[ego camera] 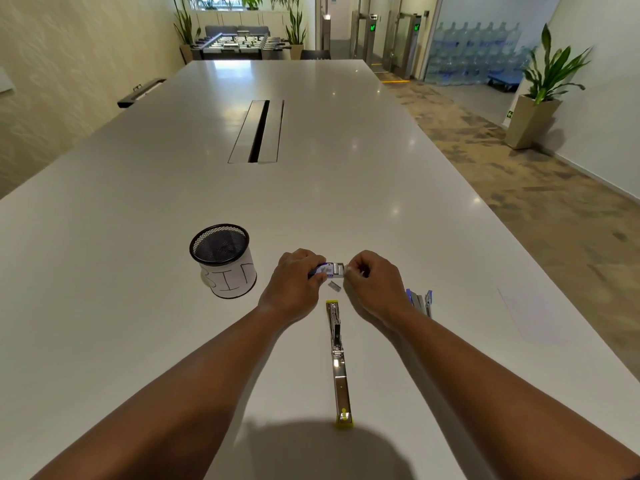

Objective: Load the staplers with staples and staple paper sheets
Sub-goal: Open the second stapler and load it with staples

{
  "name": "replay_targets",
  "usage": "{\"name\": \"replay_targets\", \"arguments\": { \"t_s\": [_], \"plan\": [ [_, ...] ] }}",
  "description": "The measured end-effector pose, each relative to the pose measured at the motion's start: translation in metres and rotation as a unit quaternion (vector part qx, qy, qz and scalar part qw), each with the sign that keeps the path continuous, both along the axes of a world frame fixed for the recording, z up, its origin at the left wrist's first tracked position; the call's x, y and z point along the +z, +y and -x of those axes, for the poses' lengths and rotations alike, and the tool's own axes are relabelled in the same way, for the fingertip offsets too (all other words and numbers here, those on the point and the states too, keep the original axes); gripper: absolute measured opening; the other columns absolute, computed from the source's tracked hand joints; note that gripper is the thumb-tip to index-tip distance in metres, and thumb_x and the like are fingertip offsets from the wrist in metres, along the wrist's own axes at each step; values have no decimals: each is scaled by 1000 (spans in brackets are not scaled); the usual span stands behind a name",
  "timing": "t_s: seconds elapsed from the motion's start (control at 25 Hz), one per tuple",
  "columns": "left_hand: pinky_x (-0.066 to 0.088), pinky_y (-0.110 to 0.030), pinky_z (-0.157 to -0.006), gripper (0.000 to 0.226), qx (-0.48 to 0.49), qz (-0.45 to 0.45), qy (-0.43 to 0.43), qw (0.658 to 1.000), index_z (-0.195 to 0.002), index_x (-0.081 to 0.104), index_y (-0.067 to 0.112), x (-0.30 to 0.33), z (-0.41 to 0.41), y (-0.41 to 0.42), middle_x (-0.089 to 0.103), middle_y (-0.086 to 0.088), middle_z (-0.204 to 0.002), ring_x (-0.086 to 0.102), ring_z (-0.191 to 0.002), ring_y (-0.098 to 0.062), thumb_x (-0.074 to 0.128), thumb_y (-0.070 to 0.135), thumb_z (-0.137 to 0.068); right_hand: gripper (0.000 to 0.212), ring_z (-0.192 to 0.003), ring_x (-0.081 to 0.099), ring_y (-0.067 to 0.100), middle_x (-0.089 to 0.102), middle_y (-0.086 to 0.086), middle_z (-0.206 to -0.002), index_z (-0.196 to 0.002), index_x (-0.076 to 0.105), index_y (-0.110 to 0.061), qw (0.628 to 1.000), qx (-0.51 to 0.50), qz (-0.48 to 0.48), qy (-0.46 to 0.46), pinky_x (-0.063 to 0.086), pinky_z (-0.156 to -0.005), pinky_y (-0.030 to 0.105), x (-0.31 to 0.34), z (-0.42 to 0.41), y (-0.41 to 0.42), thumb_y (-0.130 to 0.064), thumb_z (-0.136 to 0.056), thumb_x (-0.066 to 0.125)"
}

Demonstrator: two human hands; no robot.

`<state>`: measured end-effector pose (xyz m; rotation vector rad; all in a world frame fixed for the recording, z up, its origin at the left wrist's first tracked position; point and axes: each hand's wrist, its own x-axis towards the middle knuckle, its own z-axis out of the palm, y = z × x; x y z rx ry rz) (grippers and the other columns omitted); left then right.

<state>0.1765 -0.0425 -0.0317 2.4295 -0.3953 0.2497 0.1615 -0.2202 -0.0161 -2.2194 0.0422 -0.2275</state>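
Two bare hands meet over a long white table (138, 237) in an office meeting room, working a small blue-and-white staple box (329, 270) held just above the surface. The left hand (298, 278) is curled around the box's left end, fingers pressed on it, while the right hand (372, 282) has thumb and fingertips pinched together at the box's open right end, where a pale inner tray shows; whether a strip of staples sits between those fingertips cannot be made out. A short silver strip of staples (334, 286) lies loose on the table just near of the box, between the two wrists. Nearer still, an opened stapler with yellow ends (338, 362) lies flat and stretched full length, its chrome channel facing up and running from near to far between the forearms. A second stapler with blue trim (420, 302) rests on the table to the right, partly hidden behind the right wrist. To the left of the hands stands a black mesh cup (223, 259) wrapped in white paper bearing hand-lettered writing. A faint sheet of paper (530, 315) lies flat at the right side of the table, well apart from the hands
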Motion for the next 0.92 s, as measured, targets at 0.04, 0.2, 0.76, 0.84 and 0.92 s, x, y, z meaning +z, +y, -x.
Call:
{"name": "replay_targets", "arguments": {
  "t_s": [0.04,0.2,0.76,0.84,0.92],
  "plan": [
    [40,-31,-86,22,0,0,0,1000,-116,71,22,1,1,0,65,3,-107,50,-103,-19,61,22,-96,11,-69,55,13,63,-6,-75,-87,65,-16,1000,-16,-10,4,49,-69,38,0,-1,1,-14,-91,56],
    [43,-33,-87,22,-8,-6,3,1000,-116,70,24,2,0,0,65,5,-106,52,-102,-19,60,26,-96,14,-81,62,17,69,-7,-88,-95,66,-23,998,-43,0,38,51,-73,38,5,-6,8,-18,-90,54],
    [34,-26,-86,24,-2,-4,-20,1000,-119,70,27,-6,-4,2,66,10,-112,48,-109,-18,59,24,-98,7,-72,63,8,65,-13,-71,-85,62,-30,997,-48,31,48,54,-78,39,3,-7,18,-37,-84,63],
    [32,-25,-87,26,-2,-6,-14,1000,-122,70,26,-4,-3,2,66,10,-115,48,-111,-17,58,25,-99,6,-74,63,7,65,-16,-70,-86,61,-31,998,-41,33,43,54,-82,42,2,-6,17,-36,-87,63],
    [31,-24,-87,27,2,-10,-9,1000,-124,69,26,-3,-2,1,65,10,-116,46,-111,-16,58,26,-99,2,-76,63,9,63,-18,-71,-88,59,-33,998,-41,26,37,53,-86,44,2,-5,18,-34,-89,61]
  ]
}}
